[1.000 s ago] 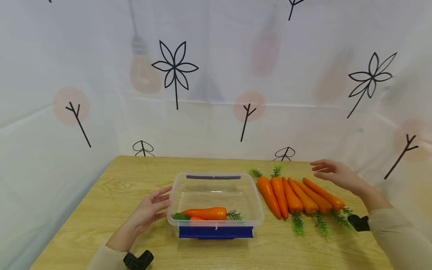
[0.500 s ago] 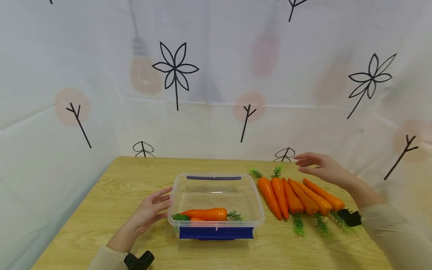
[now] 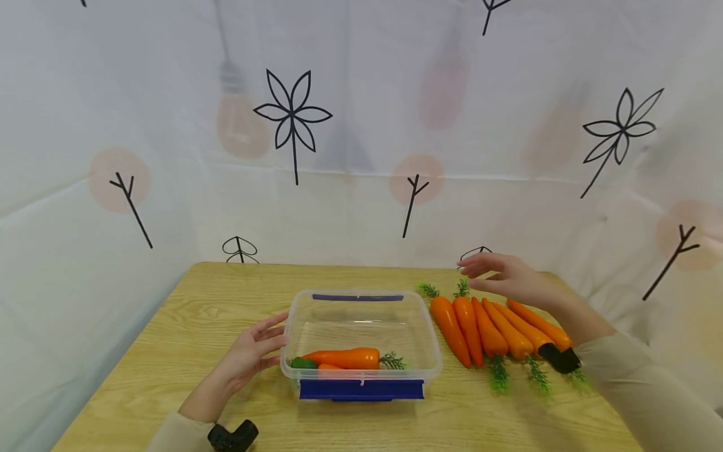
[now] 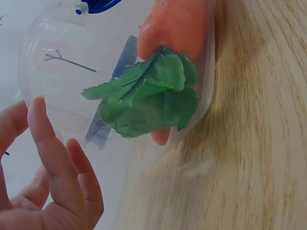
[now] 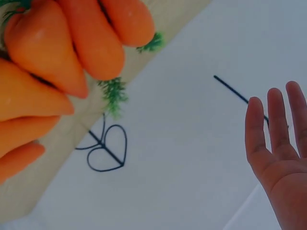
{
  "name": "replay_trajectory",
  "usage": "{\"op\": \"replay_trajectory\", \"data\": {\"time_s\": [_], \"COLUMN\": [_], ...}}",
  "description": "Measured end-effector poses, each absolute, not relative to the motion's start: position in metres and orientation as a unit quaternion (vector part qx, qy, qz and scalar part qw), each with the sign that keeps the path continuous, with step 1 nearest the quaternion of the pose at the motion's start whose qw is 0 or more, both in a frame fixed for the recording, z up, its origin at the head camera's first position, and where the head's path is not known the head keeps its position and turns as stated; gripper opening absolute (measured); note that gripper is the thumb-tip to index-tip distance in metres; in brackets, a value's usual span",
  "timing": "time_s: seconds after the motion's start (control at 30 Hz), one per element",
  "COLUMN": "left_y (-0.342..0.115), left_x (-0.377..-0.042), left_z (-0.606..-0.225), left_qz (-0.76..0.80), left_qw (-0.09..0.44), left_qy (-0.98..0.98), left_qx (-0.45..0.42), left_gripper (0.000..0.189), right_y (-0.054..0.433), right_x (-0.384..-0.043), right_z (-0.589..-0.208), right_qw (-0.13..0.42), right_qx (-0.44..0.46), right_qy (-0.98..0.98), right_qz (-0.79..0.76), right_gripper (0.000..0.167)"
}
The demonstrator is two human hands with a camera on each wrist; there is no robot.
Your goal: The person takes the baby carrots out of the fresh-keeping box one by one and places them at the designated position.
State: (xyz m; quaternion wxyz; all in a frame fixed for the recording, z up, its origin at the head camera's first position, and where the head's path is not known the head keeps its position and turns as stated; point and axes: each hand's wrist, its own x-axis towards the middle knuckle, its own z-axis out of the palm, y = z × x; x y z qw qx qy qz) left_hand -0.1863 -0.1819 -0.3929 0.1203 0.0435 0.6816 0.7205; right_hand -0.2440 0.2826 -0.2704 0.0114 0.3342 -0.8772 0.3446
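A clear plastic box [image 3: 361,374] with dark blue latches stands lidless at mid-table. Inside lie a carrot [image 3: 353,358] with feathery greens and part of a second orange one beside a green leaf [image 4: 148,96]. My left hand [image 3: 248,355] touches the box's left side with loosely bent fingers; the left wrist view puts the fingertips at its clear wall. To the right, several carrots [image 3: 491,333] lie side by side in a row. Above their far ends hovers my right hand [image 3: 511,279], holding nothing; its fingers [image 5: 278,120] stretch out, apart from the carrots.
The wooden table [image 3: 186,339] ends at a white curtain [image 3: 350,207] printed with black plant drawings. Carrot greens [image 3: 499,375] point to the near side for most of the row, and away for two carrots. A black wrist camera [image 3: 559,358] covers part of the rightmost carrots.
My right hand has moved left and slightly up over the row of carrots. The left hand, the box and the carrots stay where they were.
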Motion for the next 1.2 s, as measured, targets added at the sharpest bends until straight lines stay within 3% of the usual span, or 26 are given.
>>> {"op": "replay_trajectory", "data": {"time_s": [1.2], "left_y": [-0.181], "left_x": [-0.186], "left_z": [-0.394], "left_qz": [0.716], "left_qw": [0.123], "left_qy": [0.686], "left_qx": [0.036], "left_gripper": [0.063], "right_y": [0.181], "right_x": [-0.261], "right_z": [-0.276], "right_qw": [-0.091], "right_qx": [0.403], "right_qy": [-0.84], "right_qz": [0.353], "right_gripper": [0.037]}}
